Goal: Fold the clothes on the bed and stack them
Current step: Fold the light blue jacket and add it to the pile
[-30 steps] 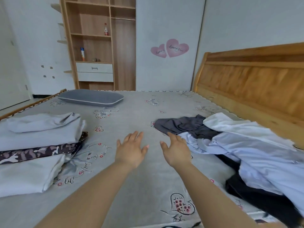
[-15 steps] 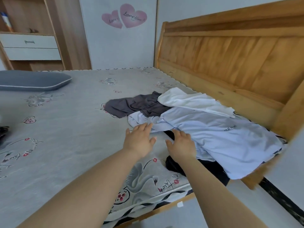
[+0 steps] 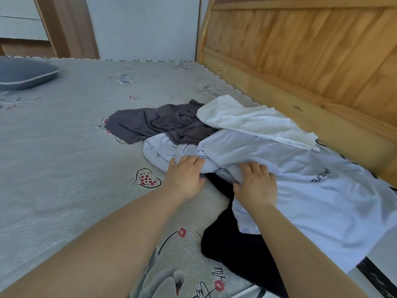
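Left hand [image 3: 186, 177]: fingers straight and loosely spread, palm down, fingertips touching the near edge of the pale blue garment [image 3: 305, 186]. Right hand [image 3: 256, 184]: fingers bent at the knuckles and digging into a bunched fold of the same garment, thumb out to the side; cannot tell whether cloth is actually pinched or only pressed.

Pale blue garment spread flat-ish on the bed [image 3: 64, 158], long axis running from a crumpled end near the middle of the mattress out toward the right corner, where its hem hangs over the edge. Small dark print near the right side, letters upside down to the camera. White garment [image 3: 253, 122] draped over its far part, just beside the wooden headboard [image 3: 311, 61]. Dark grey garment [image 3: 159, 123] crumpled beyond and to the left, partly overlapped by the white one. Black garment [image 3: 234, 248] under the pale blue one, sticking out toward the near edge of the bed. Grey pillow [image 3: 23, 75] well apart at the far left.

Compared with half a second ago: both hands further forward and onto the pale blue cloth, right fingers now sunk into the fold rather than lying on top; view closer and lower, heart stickers on the wall gone from sight.
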